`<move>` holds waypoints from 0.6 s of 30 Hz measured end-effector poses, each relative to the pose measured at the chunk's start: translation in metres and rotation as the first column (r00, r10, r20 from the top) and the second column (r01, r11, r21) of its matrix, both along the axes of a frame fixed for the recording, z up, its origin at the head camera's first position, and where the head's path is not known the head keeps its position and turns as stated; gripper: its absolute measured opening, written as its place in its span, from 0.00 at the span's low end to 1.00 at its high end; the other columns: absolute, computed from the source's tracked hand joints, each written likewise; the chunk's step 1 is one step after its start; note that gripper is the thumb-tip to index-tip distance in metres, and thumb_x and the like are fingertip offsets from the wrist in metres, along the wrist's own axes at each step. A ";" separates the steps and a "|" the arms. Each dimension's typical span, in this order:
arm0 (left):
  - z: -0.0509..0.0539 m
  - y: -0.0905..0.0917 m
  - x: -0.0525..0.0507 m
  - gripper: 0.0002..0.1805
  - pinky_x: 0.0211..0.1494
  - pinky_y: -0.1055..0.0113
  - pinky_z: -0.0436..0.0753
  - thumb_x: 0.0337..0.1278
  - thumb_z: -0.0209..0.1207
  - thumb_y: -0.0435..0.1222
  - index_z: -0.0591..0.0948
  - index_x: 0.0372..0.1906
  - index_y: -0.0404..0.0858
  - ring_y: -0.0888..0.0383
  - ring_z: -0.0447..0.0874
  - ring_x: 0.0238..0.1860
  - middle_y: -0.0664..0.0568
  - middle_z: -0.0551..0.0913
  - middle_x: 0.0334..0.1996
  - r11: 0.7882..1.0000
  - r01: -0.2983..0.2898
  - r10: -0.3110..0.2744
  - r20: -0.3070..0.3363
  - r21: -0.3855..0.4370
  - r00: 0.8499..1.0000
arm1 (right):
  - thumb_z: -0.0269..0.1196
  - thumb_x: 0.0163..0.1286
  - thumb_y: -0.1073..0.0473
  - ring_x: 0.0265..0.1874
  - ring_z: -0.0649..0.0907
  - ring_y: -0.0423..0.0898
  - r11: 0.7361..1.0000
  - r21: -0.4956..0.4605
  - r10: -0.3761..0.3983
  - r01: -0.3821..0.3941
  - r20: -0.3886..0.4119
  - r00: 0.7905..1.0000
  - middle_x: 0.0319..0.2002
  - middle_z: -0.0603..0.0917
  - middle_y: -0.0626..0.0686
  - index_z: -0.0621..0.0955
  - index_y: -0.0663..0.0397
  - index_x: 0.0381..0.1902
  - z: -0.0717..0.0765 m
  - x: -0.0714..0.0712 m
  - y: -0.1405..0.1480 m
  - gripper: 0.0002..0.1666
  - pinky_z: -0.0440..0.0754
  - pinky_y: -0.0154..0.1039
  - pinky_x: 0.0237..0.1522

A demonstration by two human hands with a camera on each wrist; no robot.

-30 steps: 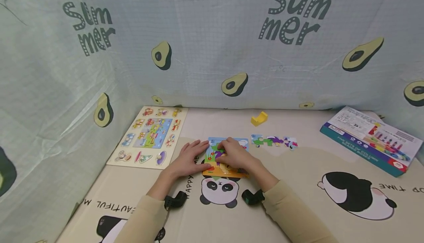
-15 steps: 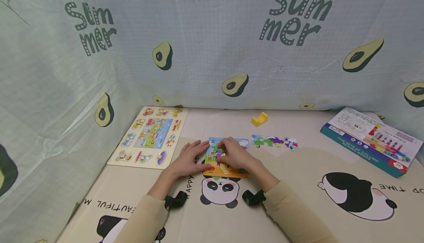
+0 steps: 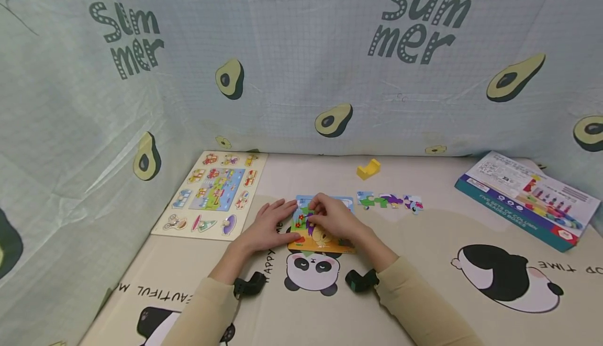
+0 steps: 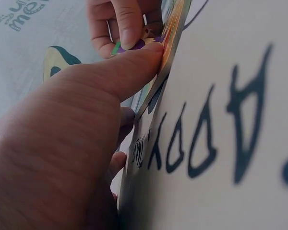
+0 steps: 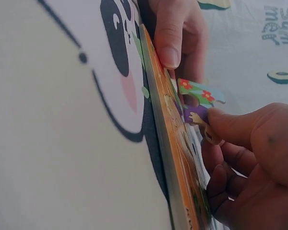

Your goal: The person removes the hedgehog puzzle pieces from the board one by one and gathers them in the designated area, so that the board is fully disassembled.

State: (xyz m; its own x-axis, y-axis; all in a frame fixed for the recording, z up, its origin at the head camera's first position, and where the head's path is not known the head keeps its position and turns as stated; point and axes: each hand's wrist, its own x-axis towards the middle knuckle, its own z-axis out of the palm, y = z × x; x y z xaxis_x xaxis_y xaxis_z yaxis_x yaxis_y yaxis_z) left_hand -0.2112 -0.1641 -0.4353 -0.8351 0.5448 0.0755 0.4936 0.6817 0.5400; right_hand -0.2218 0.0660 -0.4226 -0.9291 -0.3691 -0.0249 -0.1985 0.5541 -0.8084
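Observation:
A small jigsaw board (image 3: 308, 245) with an orange lower edge lies in front of me on the tablecloth. My left hand (image 3: 268, 229) rests at its left edge with fingers extended; in the left wrist view its thumb (image 4: 139, 64) presses on the board's rim. Over the board, my right hand (image 3: 333, 219) pinches a jigsaw piece with red flowers, green and purple. The right wrist view shows this jigsaw piece (image 5: 201, 93) tilted up from the board between thumb and fingers. Part of the board's picture is hidden under the right hand.
Right of the board lies a row of loose jigsaw pieces (image 3: 391, 200), with a yellow plastic part (image 3: 369, 169) behind them. A wooden picture puzzle (image 3: 214, 194) lies at the back left. A boxed bead set (image 3: 527, 199) lies at the right, before the hanging cloth (image 3: 282, 74).
The right hand's fingers have risen slightly and shifted back a little, the piece tilting in their pinch. The left hand stays in place on the board.

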 end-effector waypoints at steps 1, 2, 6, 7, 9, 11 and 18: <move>0.000 0.000 0.000 0.45 0.76 0.40 0.42 0.59 0.66 0.55 0.67 0.76 0.39 0.44 0.50 0.78 0.49 0.66 0.74 1.000 0.000 0.000 0.000 0.000 1.000 | 0.67 0.71 0.61 0.36 0.78 0.47 1.000 -0.012 -0.007 0.007 0.005 1.000 0.35 0.79 0.50 0.78 0.51 0.46 0.000 0.000 0.000 0.10 0.80 0.37 0.41; 0.000 0.000 0.000 0.45 0.76 0.40 0.42 0.59 0.66 0.55 0.67 0.76 0.39 0.44 0.50 0.78 0.49 0.66 0.74 1.000 0.000 0.000 0.000 0.000 1.000 | 0.67 0.70 0.61 0.36 0.78 0.47 1.000 -0.026 -0.013 0.014 0.013 1.000 0.35 0.79 0.50 0.78 0.51 0.46 0.001 0.000 0.001 0.10 0.80 0.37 0.41; 0.000 0.000 0.000 0.45 0.77 0.40 0.41 0.59 0.66 0.55 0.67 0.76 0.39 0.44 0.50 0.78 0.49 0.66 0.75 1.000 -0.001 0.001 -0.001 -0.001 1.000 | 0.68 0.70 0.61 0.38 0.78 0.48 0.996 -0.081 -0.024 0.028 0.049 0.999 0.36 0.79 0.51 0.78 0.51 0.46 0.002 0.000 0.002 0.10 0.80 0.37 0.43; 0.000 0.000 0.000 0.45 0.77 0.40 0.42 0.59 0.65 0.55 0.67 0.76 0.39 0.44 0.50 0.78 0.49 0.66 0.75 1.000 -0.001 0.001 0.000 0.000 1.000 | 0.67 0.71 0.61 0.38 0.78 0.48 0.996 -0.090 -0.022 0.027 0.055 0.998 0.36 0.79 0.51 0.78 0.51 0.46 0.002 -0.001 0.003 0.10 0.80 0.37 0.42; 0.000 0.000 0.000 0.45 0.77 0.40 0.41 0.59 0.66 0.55 0.67 0.76 0.39 0.44 0.50 0.78 0.49 0.66 0.75 1.000 -0.002 0.002 0.002 -0.001 1.000 | 0.67 0.71 0.61 0.39 0.78 0.49 0.995 -0.101 -0.018 0.025 0.063 0.998 0.37 0.79 0.51 0.78 0.51 0.46 0.003 -0.001 0.005 0.09 0.80 0.38 0.43; 0.000 0.000 0.000 0.45 0.77 0.40 0.42 0.59 0.66 0.55 0.67 0.76 0.39 0.44 0.50 0.78 0.49 0.66 0.75 1.000 0.000 0.000 0.002 -0.003 1.000 | 0.66 0.72 0.61 0.39 0.78 0.48 0.994 -0.105 -0.012 0.018 0.058 0.998 0.38 0.79 0.51 0.78 0.52 0.46 0.005 -0.002 0.007 0.09 0.80 0.38 0.44; 0.001 0.001 0.000 0.45 0.77 0.40 0.42 0.59 0.65 0.55 0.67 0.76 0.39 0.43 0.50 0.78 0.49 0.66 0.75 1.000 0.000 0.000 -0.006 -0.019 1.000 | 0.67 0.71 0.61 0.39 0.78 0.48 0.995 -0.092 -0.026 0.028 0.021 0.999 0.38 0.80 0.51 0.79 0.54 0.47 0.013 -0.005 0.018 0.10 0.79 0.38 0.44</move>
State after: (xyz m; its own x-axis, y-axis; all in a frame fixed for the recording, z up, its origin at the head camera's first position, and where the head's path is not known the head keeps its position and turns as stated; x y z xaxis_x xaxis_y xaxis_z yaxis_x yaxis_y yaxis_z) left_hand -0.2110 -0.1633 -0.4341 -0.8346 0.5463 0.0700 0.4968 0.6917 0.5241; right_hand -0.2265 0.0837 -0.4100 -0.9384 -0.3453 -0.0103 -0.1680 0.4822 -0.8598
